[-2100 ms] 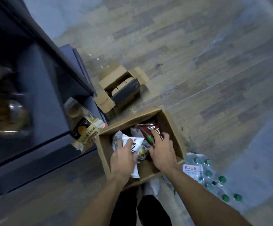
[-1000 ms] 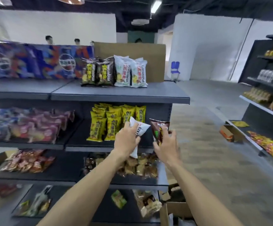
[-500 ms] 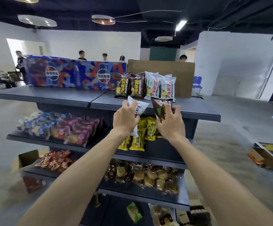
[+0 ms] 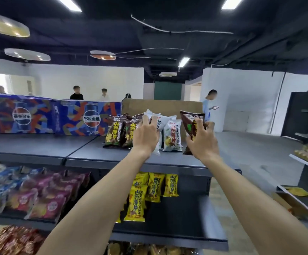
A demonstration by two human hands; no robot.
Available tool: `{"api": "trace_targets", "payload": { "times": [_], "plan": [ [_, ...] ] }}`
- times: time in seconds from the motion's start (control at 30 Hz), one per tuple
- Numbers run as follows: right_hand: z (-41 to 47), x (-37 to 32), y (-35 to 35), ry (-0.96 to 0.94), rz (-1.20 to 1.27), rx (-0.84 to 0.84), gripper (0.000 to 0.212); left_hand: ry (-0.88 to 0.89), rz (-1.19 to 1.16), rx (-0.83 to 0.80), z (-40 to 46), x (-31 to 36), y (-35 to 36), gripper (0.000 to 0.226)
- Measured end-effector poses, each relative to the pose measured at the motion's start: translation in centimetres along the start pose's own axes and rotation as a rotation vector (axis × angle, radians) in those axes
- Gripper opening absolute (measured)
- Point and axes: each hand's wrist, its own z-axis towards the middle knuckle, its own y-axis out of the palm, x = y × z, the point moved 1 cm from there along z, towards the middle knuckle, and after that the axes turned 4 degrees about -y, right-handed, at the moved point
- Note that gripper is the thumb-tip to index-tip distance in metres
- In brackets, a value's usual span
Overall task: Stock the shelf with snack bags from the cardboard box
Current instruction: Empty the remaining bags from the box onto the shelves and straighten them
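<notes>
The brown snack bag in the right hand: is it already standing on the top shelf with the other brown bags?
No: the right hand grips the brown snack bag, far right of the shelved brown bags.

Your left hand (image 4: 145, 137) and right hand (image 4: 202, 142) are bare, and both forearms are bare too, with no sleeves, gloves, watch or rings showing.

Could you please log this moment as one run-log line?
left hand: holds white bag | right hand: holds brown bag | over top shelf
</notes>
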Motion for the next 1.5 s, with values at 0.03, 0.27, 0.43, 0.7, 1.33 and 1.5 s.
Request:
{"api": "trace_targets", "payload": {
  "times": [0.03,0.27,0.43,0.7,1.33,1.5],
  "plan": [
    [0.7,0.8,0.5,0.007,-0.010,-0.001,0.054,-0.003,-0.002,-0.005,0.7,0.2,1.2,0.046],
    [3.1,3.9,4.9,0.010,-0.039,-0.068,0.055,-0.066,0.018,-0.071,2.7,0.8,7.7,0.047],
    [4.4,4.9,7.1,-0.017,0.009,-0.090,0.055,-0.131,0.007,-0.140,3.8,1.2,11.2,0.054],
    [4.6,6.6,10.0,-0.007,-0.001,-0.126,0.055,-0.104,0.044,-0.141,3.9,1.6,16.5,0.051],
    [3.7,-1.5,11.9,-0.028,0.044,-0.050,0.058,-0.042,0.050,-0.155,3.8,-4.8,11.4,0.071],
    [2.9,-9.7,14.9,-0.060,0.027,-0.108,0.060,-0.060,0.125,-0.188,4.8,-13.1,7.8,0.064]
  ]
}}
